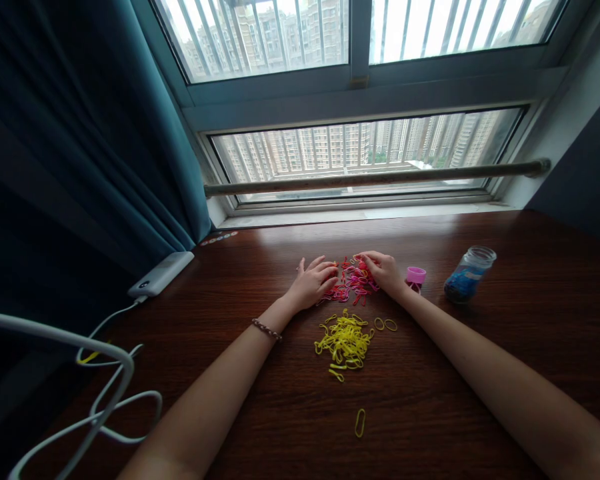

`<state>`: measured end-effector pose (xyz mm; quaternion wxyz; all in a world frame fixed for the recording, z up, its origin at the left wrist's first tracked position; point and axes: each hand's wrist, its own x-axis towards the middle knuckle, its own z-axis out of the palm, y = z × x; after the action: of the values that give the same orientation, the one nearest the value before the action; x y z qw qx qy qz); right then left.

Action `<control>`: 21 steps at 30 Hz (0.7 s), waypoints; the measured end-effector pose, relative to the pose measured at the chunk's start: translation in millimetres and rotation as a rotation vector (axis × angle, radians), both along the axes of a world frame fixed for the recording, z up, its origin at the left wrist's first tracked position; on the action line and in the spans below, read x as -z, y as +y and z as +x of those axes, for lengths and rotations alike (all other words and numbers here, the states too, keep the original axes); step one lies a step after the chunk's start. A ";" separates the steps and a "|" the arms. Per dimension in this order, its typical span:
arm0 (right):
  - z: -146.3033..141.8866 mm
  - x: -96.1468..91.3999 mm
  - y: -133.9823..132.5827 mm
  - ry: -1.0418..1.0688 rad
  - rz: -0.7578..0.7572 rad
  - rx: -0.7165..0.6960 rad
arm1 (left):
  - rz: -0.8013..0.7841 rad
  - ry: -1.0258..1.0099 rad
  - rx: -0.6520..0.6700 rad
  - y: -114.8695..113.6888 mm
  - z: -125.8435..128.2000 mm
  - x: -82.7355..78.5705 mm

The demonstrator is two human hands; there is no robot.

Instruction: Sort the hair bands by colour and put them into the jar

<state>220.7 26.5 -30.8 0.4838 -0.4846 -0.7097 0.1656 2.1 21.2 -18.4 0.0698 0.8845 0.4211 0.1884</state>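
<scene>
A loose pile of pink and red rubber bands (353, 280) lies on the dark wooden table, between my two hands. My left hand (313, 283) rests at the pile's left edge, its fingers spread and touching the bands. On the right side, my right hand (381, 270) reaches into the pile with its fingers bent together; whatever is between the fingertips is hidden. Nearer to me is a heap of yellow rubber bands (347, 340), with two loose yellow bands (385, 325) to its right. One single yellow rubber band (360, 423) lies apart, closest to me.
Beside my right wrist stands a small pink lid-like piece (416, 275). A tilted glass jar (469, 273) with blue contents is farther right. At the left are a white power bank (161, 274) and looping white cable (125, 360), near the blue curtain (180, 167).
</scene>
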 end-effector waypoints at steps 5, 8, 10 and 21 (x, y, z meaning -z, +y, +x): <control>3.0 -2.7 -4.0 0.196 -0.117 0.069 | 0.026 -0.156 -0.007 2.7 -2.4 -0.4; 3.2 -2.1 -3.3 0.238 -0.130 0.077 | 0.027 -0.265 -0.024 8.0 -5.9 2.7; 3.4 -1.3 -2.4 0.275 -0.150 0.069 | 0.011 -0.328 -0.060 12.0 -8.7 5.5; 2.9 0.4 -0.2 0.401 -0.178 0.003 | -0.198 -0.737 -0.245 23.9 -17.0 17.8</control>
<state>223.6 26.3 -31.1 0.5708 -0.4839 -0.5812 0.3199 -14.9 45.1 -36.2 0.2781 0.6900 0.4863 0.4584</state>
